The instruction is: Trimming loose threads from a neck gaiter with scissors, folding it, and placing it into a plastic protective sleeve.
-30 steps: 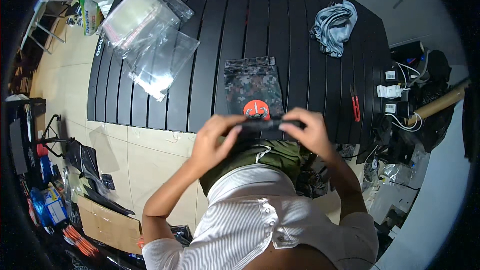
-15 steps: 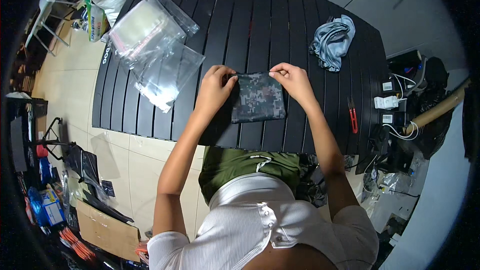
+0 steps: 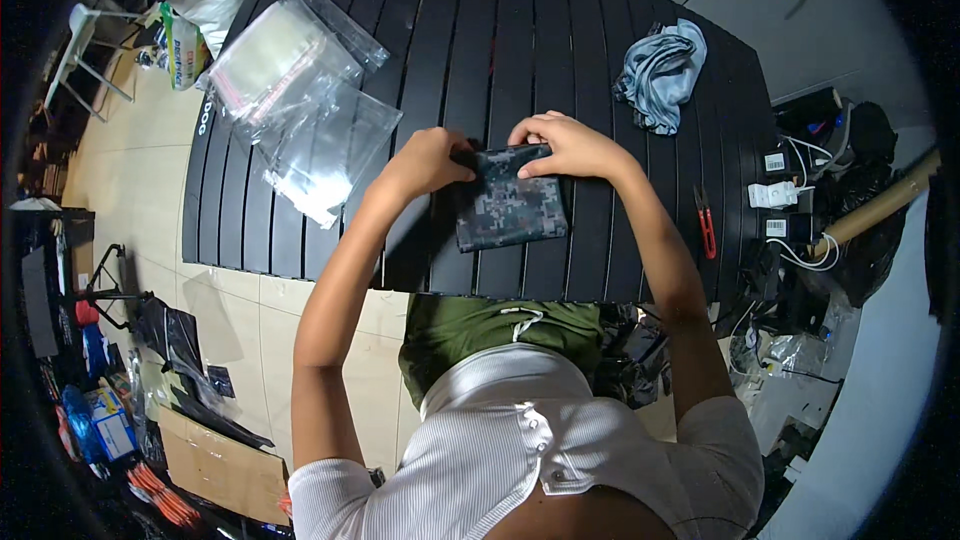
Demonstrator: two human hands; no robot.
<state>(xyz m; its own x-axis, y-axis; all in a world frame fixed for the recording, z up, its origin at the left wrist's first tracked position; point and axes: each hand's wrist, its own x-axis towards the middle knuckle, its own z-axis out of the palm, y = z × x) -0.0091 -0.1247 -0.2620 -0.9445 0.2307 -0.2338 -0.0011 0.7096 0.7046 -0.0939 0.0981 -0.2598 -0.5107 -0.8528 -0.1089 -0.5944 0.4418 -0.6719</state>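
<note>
Fingers (image 3: 536,169) of the right hand (image 3: 578,148) and the left hand (image 3: 424,160) pinch the far edge of a folded, squarish piece of dark pixel-camouflage fabric (image 3: 511,212). Beneath it spreads a black slatted worktop (image 3: 427,70) — clear, flat plastic bags (image 3: 335,140) overlapping on its left side. The fabric lies between the forearms, near the worktop's front edge. Far right sits a crumpled grey-blue cloth (image 3: 665,70); nearer — slim red-handled snips (image 3: 707,228).
</note>
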